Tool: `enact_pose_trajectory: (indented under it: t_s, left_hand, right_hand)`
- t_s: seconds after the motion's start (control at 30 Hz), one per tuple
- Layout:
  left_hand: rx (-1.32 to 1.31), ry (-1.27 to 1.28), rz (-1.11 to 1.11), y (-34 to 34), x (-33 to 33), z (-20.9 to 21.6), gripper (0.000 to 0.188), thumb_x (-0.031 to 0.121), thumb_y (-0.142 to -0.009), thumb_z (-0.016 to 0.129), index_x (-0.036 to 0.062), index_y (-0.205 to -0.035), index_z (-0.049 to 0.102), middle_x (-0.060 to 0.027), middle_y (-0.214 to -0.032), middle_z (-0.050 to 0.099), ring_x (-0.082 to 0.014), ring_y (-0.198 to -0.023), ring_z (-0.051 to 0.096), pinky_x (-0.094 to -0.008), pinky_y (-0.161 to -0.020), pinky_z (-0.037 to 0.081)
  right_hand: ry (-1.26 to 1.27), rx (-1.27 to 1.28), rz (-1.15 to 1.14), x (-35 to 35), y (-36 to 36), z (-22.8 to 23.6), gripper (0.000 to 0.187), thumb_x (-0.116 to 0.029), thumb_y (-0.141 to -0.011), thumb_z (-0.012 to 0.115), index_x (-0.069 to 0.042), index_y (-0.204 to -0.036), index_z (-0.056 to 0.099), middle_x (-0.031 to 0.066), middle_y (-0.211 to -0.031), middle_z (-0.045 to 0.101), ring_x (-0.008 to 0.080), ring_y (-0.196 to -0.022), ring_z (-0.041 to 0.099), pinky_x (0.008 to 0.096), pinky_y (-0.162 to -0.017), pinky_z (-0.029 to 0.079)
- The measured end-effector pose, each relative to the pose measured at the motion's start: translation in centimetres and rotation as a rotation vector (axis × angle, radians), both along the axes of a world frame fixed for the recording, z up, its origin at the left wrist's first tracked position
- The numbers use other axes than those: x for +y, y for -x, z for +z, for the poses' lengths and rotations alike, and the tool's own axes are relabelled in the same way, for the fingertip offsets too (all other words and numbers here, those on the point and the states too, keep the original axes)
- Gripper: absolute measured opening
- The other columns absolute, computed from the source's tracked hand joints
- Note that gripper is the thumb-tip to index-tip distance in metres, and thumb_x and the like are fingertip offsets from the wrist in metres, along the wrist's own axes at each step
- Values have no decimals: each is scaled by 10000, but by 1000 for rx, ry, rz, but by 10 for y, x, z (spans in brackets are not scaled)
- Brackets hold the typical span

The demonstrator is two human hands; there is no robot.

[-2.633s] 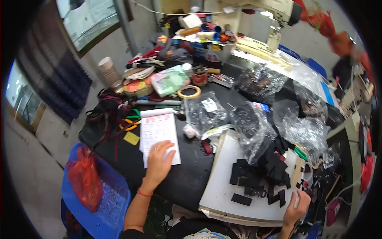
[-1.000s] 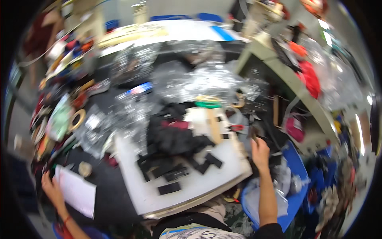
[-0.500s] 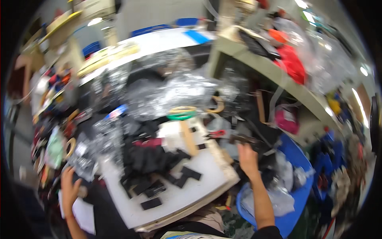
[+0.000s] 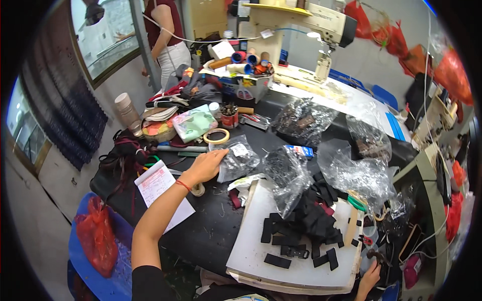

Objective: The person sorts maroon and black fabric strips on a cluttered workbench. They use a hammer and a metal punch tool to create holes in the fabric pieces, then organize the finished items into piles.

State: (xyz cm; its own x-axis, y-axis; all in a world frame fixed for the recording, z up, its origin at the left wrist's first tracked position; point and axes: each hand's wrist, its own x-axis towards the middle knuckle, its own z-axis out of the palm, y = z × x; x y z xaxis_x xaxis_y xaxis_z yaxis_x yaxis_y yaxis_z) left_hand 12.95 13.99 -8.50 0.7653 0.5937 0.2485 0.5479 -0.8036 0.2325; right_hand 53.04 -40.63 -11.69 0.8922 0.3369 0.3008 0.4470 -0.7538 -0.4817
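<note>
My left hand (image 4: 203,168) reaches over the black table, its fingers closed at the left edge of a small clear plastic bag (image 4: 240,159) with a white label. Below that wrist lie a roll of tape (image 4: 198,190) and a notepad (image 4: 168,203) with a printed sheet. My right hand (image 4: 370,277), at the lower right, is closed by a dark hammer (image 4: 377,257), seemingly round its handle; the grip is partly hidden. Between the hands, a white board (image 4: 246,253) bears a pile of black webbing pieces (image 4: 311,215) and a black buckle (image 4: 296,251).
More crumpled plastic bags (image 4: 354,170) cover the table behind the board. A sewing machine (image 4: 326,30) stands at the back. Thread spools (image 4: 241,62) fill a box at the far left. A blue tub (image 4: 80,246) with a red bag is at lower left. Someone in white trousers (image 4: 173,57) stands beyond.
The view has swung left, bringing the window, spools and sewing machine into sight. My left hand has gone from spread fingers to closed ones at the plastic bag. My right hand stays by the hammer.
</note>
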Motion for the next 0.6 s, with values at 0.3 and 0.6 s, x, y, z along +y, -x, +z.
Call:
enact_pose_trajectory:
  t_s: [0.3, 0.6]
  left_hand:
    - [-407, 43, 471, -31, 41, 8, 173, 144, -862, 477, 45, -959, 580, -270, -784, 628, -449, -791, 612, -549, -717, 470]
    - [-172, -48, 275, -31, -19, 35, 195, 49, -730, 579, -12, -909, 529, -217, -926, 587, -384, -886, 588, -490, -730, 481]
  right_hand:
    - [-24, -127, -24, -26, -35, -40, 351, -299, -967, 467, 34, -944, 577, 282, -839, 625, 453, -789, 605, 503, -625, 455]
    - [9, -49, -29, -3, -4, -5, 377, -284, -982, 441, 66, -1021, 577, 286, -906, 620, 449, -871, 594, 461, -717, 461]
